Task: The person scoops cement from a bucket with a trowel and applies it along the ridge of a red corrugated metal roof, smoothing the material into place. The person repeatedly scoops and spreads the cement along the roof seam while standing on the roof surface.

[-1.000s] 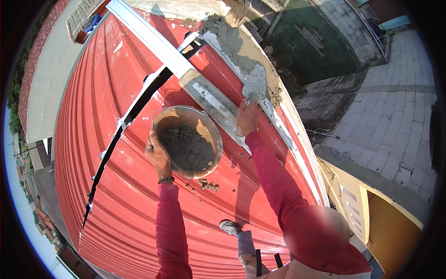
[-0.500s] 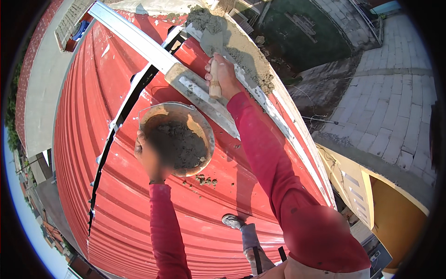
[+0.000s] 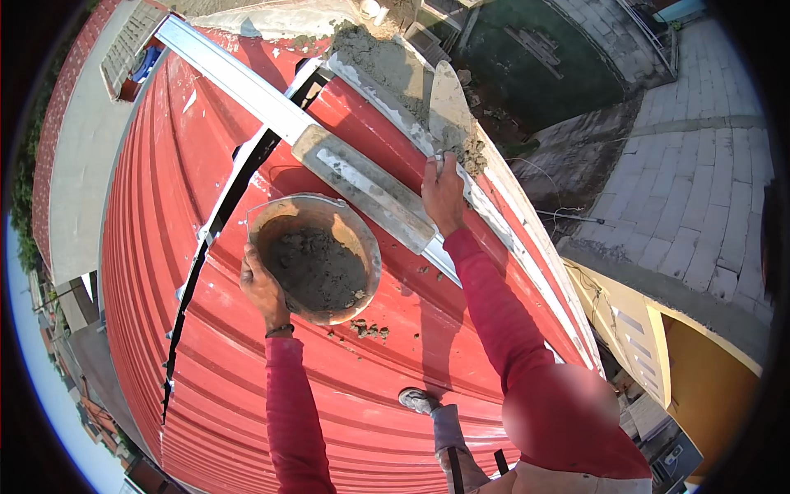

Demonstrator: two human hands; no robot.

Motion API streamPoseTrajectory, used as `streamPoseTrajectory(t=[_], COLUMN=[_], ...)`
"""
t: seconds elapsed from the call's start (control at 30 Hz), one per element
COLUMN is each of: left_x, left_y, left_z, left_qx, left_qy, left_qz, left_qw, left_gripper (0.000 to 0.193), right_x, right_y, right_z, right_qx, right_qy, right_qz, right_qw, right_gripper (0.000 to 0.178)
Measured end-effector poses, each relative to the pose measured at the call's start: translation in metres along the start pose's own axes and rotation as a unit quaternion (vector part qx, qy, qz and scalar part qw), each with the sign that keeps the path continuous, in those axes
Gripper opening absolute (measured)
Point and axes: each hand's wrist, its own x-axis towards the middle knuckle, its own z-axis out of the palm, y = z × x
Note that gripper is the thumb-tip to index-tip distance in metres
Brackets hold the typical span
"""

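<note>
Beneath the bucket [image 3: 357, 239] lies a sunlit, ribbed red roof [image 3: 362, 387].

Trowel [image 3: 449, 103]: handle mostly hidden in right hand [image 3: 444, 196]. Bucket [image 3: 360, 239]: left rim partly covered by left hand [image 3: 264, 290]. Right sleeve [image 3: 504, 317] blurred toward shoulder; left sleeve [image 3: 290, 403] cut off, near edge.

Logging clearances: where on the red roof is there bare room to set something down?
The roof is mostly bare left of the dark gap, and between the left sleeve and the shoe, below the crumbs. It is crowded around the bucket, with the left hand at its rim, and by the mortar, where the right hand holds the trowel.
</note>
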Motion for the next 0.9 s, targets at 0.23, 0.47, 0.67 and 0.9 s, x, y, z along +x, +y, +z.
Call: streamPoseTrajectory(t=[0.23,0.47,0.67,0.9], left_x=[-0.003,-0.005,-0.008,-0.015], left_y=[0.003,0.006,0.006,-0.002], left_z=[0.005,0.017,0.015,0.013], left_qx=[0.006,-0.029,0.009,-0.053], left_qy=[0.02,0.025,0.019,0.035], left_qz=[-0.025,0.023,-0.02,-0.018], left_qw=[0.999,0.999,1.0,0.998], left_gripper=[0.053,0.053,0.054,0.049], right_x=[0.094,0.091,0.007,-0.058], right_y=[-0.088,-0.011,0.094,0.097], right_z=[0.098,0.066,-0.028,-0.096], right_qx=[0.115,0.01,-0.02,0.063], right_qy=[-0.133,-0.064,-0.053,-0.084], right_qz=[0.084,0.076,0.12,0.201], right_qw=[0.981,0.995,0.991,0.974], right_gripper=[0.041,0.042,0.034,0.03])
